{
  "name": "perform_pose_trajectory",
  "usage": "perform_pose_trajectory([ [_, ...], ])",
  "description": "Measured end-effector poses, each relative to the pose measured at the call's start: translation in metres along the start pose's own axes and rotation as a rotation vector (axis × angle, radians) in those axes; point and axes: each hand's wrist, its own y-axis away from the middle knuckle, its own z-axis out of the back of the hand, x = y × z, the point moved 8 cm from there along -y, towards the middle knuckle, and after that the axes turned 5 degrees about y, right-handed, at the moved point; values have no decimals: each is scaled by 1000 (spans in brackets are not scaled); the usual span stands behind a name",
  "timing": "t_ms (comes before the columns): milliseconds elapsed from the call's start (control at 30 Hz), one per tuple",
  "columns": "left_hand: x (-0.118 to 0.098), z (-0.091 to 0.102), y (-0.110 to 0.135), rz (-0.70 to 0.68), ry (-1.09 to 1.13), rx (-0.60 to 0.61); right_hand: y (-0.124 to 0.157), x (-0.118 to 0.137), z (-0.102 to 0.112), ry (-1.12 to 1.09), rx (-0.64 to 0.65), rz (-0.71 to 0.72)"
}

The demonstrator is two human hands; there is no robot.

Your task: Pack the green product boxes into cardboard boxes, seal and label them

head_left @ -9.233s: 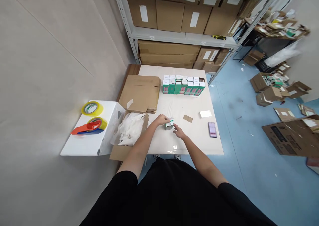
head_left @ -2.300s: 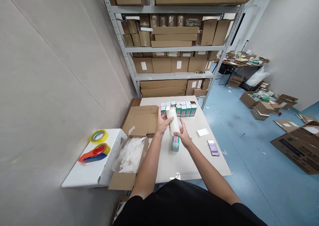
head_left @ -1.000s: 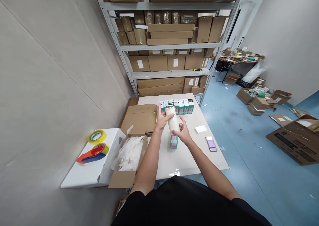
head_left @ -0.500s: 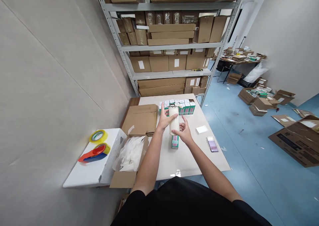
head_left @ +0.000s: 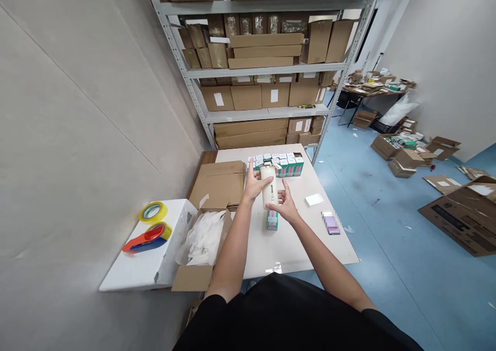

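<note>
A cream-coloured cylindrical bottle with dark printing on its side is held upright over the table, a strap or loop at its top. My left hand grips its upper left side, thumb across the front. Around its lower right my right hand is closed, with the thumb on the front near the base and a finger raised. Just below the bottle, a green and pink box lies on the white table. Behind it, several similar green and white boxes stand in rows.
To the left are flattened cardboard, an open carton of white plastic bags, and a white block bearing a tape roll and a tape dispenser. A white card lies on the right. Shelving stands behind.
The bottle has been turned about its length, so dark printing and the loop at its top now show. Both hands stay on it in nearly the same place.
</note>
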Motion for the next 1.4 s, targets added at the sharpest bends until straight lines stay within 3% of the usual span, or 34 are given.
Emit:
perform_pose_trajectory([
  [100, 3, -2, 0, 23, 59, 22, 0, -4, -4, -48, 72, -20],
  [267, 7, 1, -2, 66, -23, -4, -1, -8, 5, 32, -12, -14],
  [433, 12, 1, -5, 71, 20, 19, -4, -9, 1, -46, 63, -37],
  [667, 20, -1, -4, 106, -15, 35, -9, -11, 5, -3, 40, -64],
  [800, 30, -4, -4, 109, 53, 69, -10, -18, 1, -46, 93, -98],
  [1000, 44, 2, -5, 109, -42, 54, -12, -38, 3, 18, 62, -117],
  [1100, 49, 7, -5, 73, -67, 45, -16, -39, 7, 104, 90, -69],
  [1267, 69, 15, -1, 76, -108, 56, -39, -12, 27, 287, 99, 83],
  [1400, 98, 17, 6, 158, -109, 119, -63, -5, 24, 383, 269, 132],
])
